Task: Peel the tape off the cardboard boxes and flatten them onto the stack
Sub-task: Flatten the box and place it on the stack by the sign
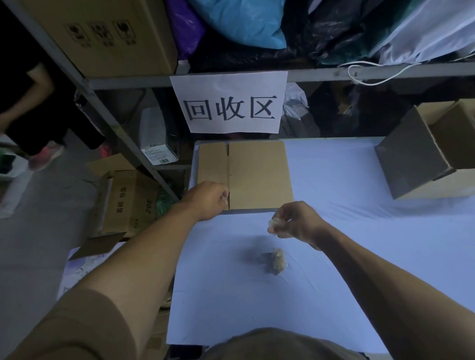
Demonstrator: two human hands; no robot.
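Cardboard lies flattened (255, 175) at the far left of the surface (336, 237), my left hand (207, 200) gripping its near edge. My right hand (297, 222) pinches a sticky tape wad (274, 223); another wad (277, 260) lies below. I judge the board light and stiff, best held by its edges.

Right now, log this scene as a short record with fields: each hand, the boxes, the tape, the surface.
left hand: left hand rests, fingers curled, on the near left edge of the flattened box
right hand: right hand pinches a tape wad above the table
flattened box: lies flat at the far left of the table, below the paper sign
open box: open box stands unflattened at the far right
loose tape: crumpled tape ball lies on the cloth, near the middle
surface: light blue table cover
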